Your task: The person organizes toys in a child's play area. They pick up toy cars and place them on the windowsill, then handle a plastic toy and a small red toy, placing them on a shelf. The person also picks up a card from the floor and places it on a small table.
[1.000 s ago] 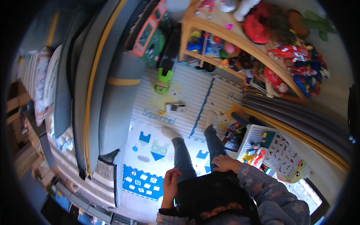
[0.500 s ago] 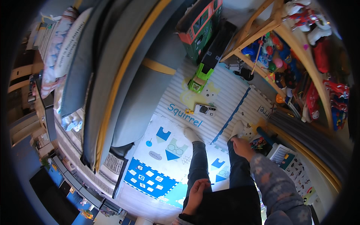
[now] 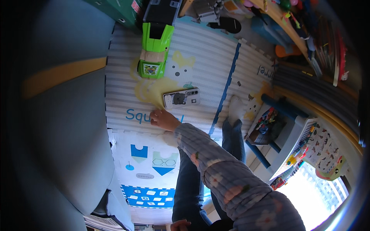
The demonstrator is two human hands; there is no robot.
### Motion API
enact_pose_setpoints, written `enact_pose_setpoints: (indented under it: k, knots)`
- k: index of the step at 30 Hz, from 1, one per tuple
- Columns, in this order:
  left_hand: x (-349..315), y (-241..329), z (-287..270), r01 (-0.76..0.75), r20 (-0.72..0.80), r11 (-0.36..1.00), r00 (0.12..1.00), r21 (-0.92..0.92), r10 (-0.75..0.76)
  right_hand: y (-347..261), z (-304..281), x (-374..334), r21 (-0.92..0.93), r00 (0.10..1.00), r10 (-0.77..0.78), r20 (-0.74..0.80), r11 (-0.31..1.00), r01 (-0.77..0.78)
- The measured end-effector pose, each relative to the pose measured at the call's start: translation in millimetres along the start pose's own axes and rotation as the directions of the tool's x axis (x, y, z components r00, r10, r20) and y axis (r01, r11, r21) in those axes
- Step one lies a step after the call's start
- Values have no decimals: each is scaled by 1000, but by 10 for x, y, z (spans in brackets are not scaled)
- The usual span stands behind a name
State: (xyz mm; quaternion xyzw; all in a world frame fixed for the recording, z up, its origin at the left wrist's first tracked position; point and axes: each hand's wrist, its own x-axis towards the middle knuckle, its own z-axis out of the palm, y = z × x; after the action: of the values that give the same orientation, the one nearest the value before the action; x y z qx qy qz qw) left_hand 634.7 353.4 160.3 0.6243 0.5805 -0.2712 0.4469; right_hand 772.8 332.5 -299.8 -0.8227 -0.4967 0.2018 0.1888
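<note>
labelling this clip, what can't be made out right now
In the head view:
Left hand: mostly cut off by the lower edge.
Anything beneath the right hand: covered by it.
Phone: screen side hidden, its back facing up.
Toy truck: far end cut by upper edge.

Right hand (image 3: 165,119) extended, fingers (image 3: 154,116) curled, left hand (image 3: 180,225) perhaps loose

Phone (image 3: 187,101) on mat (image 3: 208,57), truck (image 3: 157,44) beyond it

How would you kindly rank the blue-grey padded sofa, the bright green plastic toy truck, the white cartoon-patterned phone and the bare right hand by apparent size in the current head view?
1. Blue-grey sofa
2. Green toy truck
3. White phone and right hand: too alike to rank.
</note>
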Motion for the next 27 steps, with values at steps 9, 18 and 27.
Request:
enact_pose_setpoints:
  k: [9, 18, 27]
  knots:
    - [-129, 189, 194, 15, 128, 998, 992, 60, -23, 190, -785, -800, 530, 955, 295, -11, 812, -245]
    - [-154, 159, 599, 156, 112, 985, 983, -68, -148, 1183, -1382, -3929, 721, -287, 957, 42, -228, -654]
    - [-272, 125, 791, 81, 55, 997, 995, -15, -80, 1993, -1215, -3542, 502, 376, 900, -221, 436, -747]
